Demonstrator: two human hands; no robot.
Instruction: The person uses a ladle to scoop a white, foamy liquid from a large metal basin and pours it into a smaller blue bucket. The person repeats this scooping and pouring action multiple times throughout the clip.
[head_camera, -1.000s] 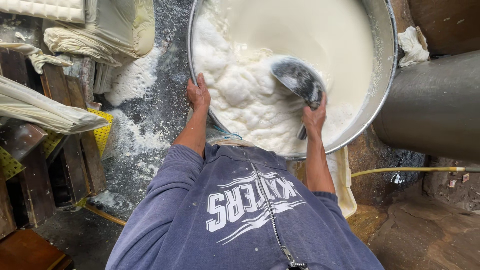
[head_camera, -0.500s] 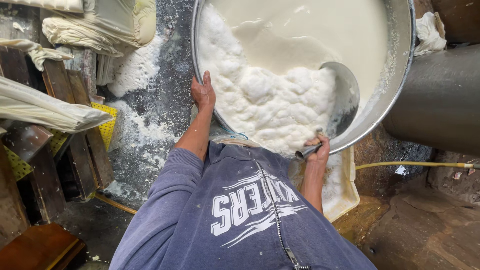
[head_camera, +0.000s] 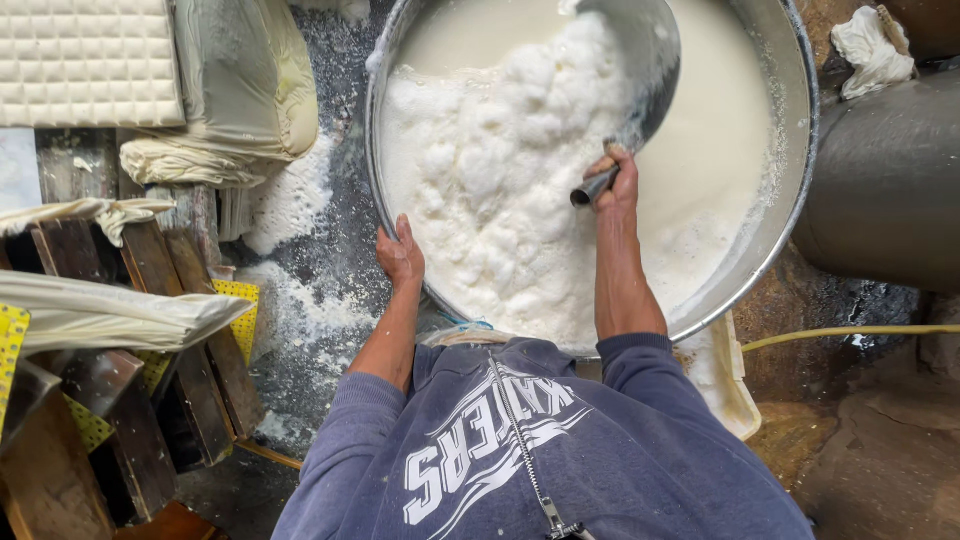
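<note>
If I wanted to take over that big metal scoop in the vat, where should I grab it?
Probably by the tubular handle, coming from the near side of the vat. The scoop has its bowl sunk in white foam, while the handle end sticks out towards the person, where the right hand grips it now.

One large round metal basin (head_camera: 790, 190) fills the far centre, holding one mass of white curds (head_camera: 500, 200) in milky liquid. One metal scoop (head_camera: 640, 60) sits in it. Two bare hands show — the left hand (head_camera: 402, 255) on the basin's near-left rim, the right hand (head_camera: 615, 185) closed around the scoop's handle. One dark pipe (head_camera: 890, 190) lies at right. One quilted white mat (head_camera: 85, 60) is far left — beside it, one cloth-wrapped block (head_camera: 250, 80). One yellow hose (head_camera: 850, 333) runs at right.
</note>
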